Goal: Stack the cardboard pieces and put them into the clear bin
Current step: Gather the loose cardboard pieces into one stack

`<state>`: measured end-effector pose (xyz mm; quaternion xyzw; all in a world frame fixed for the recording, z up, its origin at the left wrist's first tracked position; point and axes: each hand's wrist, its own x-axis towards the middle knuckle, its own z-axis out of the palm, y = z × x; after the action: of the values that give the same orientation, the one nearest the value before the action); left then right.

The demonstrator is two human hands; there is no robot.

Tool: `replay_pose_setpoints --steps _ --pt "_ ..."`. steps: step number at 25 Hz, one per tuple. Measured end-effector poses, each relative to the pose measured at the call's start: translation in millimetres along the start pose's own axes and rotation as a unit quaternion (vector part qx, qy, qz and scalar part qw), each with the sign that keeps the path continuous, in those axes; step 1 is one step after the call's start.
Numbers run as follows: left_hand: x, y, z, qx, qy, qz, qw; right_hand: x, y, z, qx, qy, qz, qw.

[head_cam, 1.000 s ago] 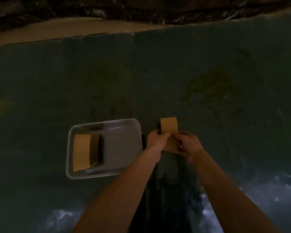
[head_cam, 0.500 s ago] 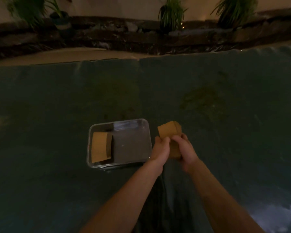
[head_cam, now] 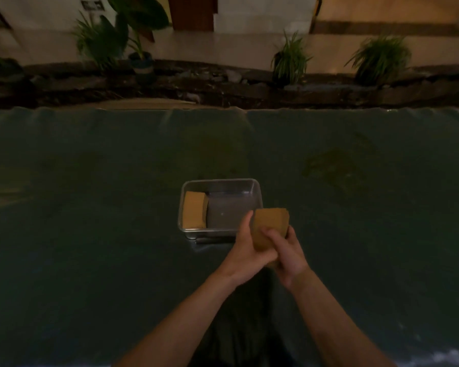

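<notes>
Head view: both hands pinch one cardboard stack (head_cam: 270, 226) — left hand (head_cam: 245, 254), right hand (head_cam: 286, 254). The clear bin (head_cam: 220, 181) lies just left and ahead on the table (head_cam: 90, 260) — left hand nearer; another stack (head_cam: 194, 213) fills its left end.

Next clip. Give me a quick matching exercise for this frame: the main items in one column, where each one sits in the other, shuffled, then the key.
Items
1. held cardboard stack
2. clear bin
3. cardboard already binned
4. potted plants

Places
A. on the ledge behind the cloth
B. at the bin's left end
C. between the left hand and right hand
D. on the dark green cloth

Pairs: 1-C, 2-D, 3-B, 4-A
</notes>
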<state>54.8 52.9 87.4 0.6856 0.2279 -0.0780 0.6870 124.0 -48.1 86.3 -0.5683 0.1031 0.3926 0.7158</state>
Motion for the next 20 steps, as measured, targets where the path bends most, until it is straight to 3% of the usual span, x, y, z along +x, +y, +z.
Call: replay_pose_setpoints --steps 2,9,15,20 --pt "-29 -11 8 0.058 0.013 0.021 0.998 -20 9 0 -0.014 -0.007 0.007 1.000" --pt "-108 -53 49 0.175 0.197 0.042 0.964 -85 74 -12 0.008 -0.025 0.006 1.000" --pt "-165 -78 66 0.182 0.210 0.023 0.960 -127 97 -15 0.027 -0.024 0.025 0.999" --pt "-180 -91 63 0.102 0.226 0.019 0.969 -141 118 9 0.008 -0.011 -0.002 1.000"
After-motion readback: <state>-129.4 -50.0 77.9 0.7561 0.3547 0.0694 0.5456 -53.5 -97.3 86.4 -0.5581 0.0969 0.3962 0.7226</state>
